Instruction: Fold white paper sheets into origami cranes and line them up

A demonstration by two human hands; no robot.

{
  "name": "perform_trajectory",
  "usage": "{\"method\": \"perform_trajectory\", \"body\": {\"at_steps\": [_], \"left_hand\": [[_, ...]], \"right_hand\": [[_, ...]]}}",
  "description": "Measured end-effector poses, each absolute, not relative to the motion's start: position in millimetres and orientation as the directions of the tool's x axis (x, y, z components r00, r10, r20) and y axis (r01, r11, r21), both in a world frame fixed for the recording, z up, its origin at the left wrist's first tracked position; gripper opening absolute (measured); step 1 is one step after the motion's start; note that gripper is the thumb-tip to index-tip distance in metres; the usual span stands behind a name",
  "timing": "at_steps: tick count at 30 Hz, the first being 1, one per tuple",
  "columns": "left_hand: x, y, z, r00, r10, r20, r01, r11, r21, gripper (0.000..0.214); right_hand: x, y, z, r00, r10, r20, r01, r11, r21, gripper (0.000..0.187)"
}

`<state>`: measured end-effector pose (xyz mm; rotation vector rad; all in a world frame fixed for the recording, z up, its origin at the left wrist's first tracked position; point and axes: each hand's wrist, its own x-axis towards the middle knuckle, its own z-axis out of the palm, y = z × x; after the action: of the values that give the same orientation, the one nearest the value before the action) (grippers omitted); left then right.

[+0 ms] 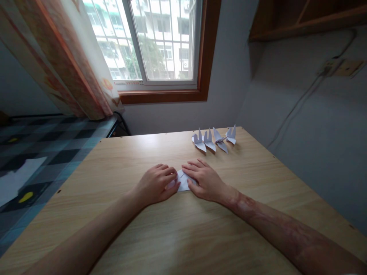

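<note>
A small folded sheet of white paper (183, 184) lies on the wooden table between my two hands. My left hand (159, 183) is curled over the paper's left side, thumb and fingers on it. From the right, my right hand (205, 180) rests on the other side, with its thumb near the lower edge and its fingers along the top. Both hands cover the outer parts of the paper, so its full shape is hidden. Faint crease lines show in its middle.
Several white paper cranes (209, 140) stand in a row at the table's (137, 229) far right. Left of the table is a bed with a checked cover (71, 133) and white sheets (23, 179). A window (166, 42) and curtain (65, 57) are behind; a cable (298, 103) hangs on the right wall.
</note>
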<state>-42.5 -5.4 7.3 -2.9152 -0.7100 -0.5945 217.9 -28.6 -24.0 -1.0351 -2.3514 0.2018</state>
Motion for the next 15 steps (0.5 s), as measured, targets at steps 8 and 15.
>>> {"method": "perform_trajectory", "body": {"at_steps": [8, 15], "left_hand": [[-43.3, -7.0, 10.0, 0.820, 0.415, 0.395, 0.460, -0.888, -0.024, 0.020], [-46.7, -7.5, 5.7, 0.806, 0.447, 0.387, 0.500, -0.865, -0.043, 0.025]], "right_hand": [[222.9, -24.7, -23.5, -0.434, 0.781, 0.449, 0.789, 0.570, -0.228, 0.044], [224.4, -23.1, -25.9, -0.374, 0.815, 0.443, 0.799, 0.525, -0.292, 0.043]]}}
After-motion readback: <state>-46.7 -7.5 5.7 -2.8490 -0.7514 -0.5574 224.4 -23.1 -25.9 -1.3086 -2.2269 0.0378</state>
